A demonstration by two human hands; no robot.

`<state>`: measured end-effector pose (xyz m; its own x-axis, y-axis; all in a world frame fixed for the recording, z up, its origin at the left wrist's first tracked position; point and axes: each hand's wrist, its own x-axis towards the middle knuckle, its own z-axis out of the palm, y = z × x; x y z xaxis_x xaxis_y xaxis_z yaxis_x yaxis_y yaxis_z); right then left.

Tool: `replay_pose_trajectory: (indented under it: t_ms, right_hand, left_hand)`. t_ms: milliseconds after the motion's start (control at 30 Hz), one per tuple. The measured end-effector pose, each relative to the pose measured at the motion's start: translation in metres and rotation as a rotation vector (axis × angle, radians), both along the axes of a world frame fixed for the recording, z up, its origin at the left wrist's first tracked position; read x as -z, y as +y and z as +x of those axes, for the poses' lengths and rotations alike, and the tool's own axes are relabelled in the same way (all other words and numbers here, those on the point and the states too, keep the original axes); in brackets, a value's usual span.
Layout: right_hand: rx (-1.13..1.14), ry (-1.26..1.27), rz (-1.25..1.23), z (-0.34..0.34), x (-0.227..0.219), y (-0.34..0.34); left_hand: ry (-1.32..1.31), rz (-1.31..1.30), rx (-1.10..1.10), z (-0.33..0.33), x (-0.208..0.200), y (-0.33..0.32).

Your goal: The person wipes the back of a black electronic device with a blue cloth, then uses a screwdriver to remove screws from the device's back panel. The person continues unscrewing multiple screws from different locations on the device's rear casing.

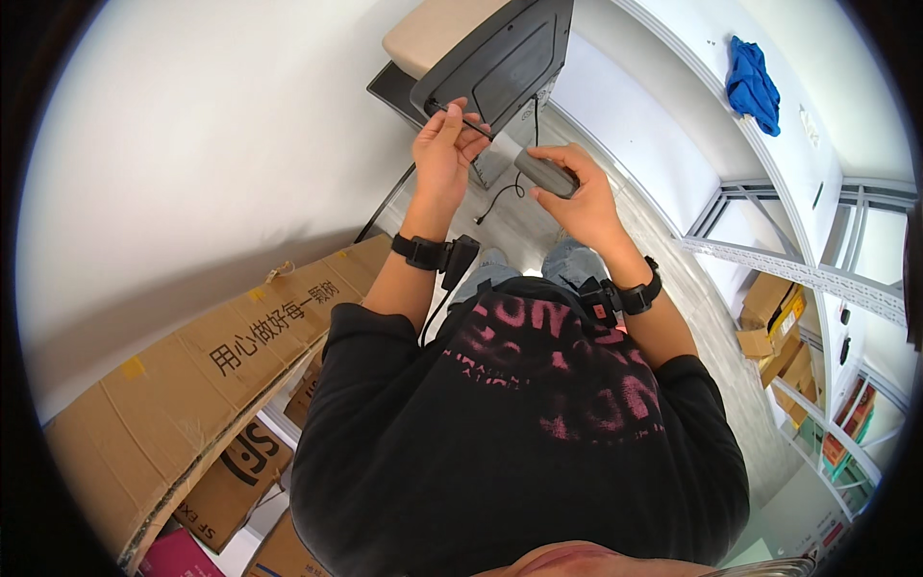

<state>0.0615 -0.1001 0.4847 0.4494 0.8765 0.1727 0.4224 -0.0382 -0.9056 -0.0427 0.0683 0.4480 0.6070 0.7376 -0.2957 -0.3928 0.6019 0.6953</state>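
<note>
My right hand [580, 188] is closed round the grey handle of a screwdriver [546, 173], whose light-grey collar and thin dark shaft point up and left. Along that shaft, my left hand [445, 154] has its thumb and index finger pinched near the tip, the other fingers loosely curled. The tip meets the lower left corner of a black panel [495, 62] with a raised rectangular outline and small holes. Whether a screw sits at the tip is too small to tell. Behind the panel shows a beige rounded piece [418, 38].
A black cable [500, 200] with a plug hangs below the panel over the wood-look floor. At the left, a long cardboard box [192, 385] lies along the white wall. White metal shelving [769, 250] with cartons stands at the right, a blue cloth [753, 87] on its upper part.
</note>
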Motion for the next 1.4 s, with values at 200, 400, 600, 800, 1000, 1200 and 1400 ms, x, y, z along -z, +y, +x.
replay_pose_trajectory:
  t_ms: [200,400,600,800,1000,1200,1400]
  right_hand:
    - [-0.02,0.938,-0.187,0.013,-0.007,-0.005]
    - [0.042,0.362,-0.13,0.003,0.001,-0.002]
    - [0.089,0.735,-0.126,0.003,-0.003,0.002]
    - [-0.045,0.761,-0.202,0.009,0.001,-0.001]
    - [0.047,0.495,-0.103,0.002,0.008,0.002]
    - [-0.043,1.051,-0.311,0.016,-0.012,-0.001]
    - [0.011,0.688,-0.216,0.004,0.004,-0.004]
  left_hand:
    - [0.047,0.114,0.023,-0.001,0.011,0.007]
    - [0.0,0.062,0.018,0.001,-0.001,0.001]
    - [0.031,0.084,0.047,-0.001,0.008,0.009]
    - [0.018,0.062,0.071,-0.002,0.002,0.006]
    - [0.081,0.146,0.109,-0.003,0.014,0.011]
    - [0.051,0.113,0.079,-0.005,0.006,0.005]
    - [0.052,0.105,0.09,-0.003,0.006,0.005]
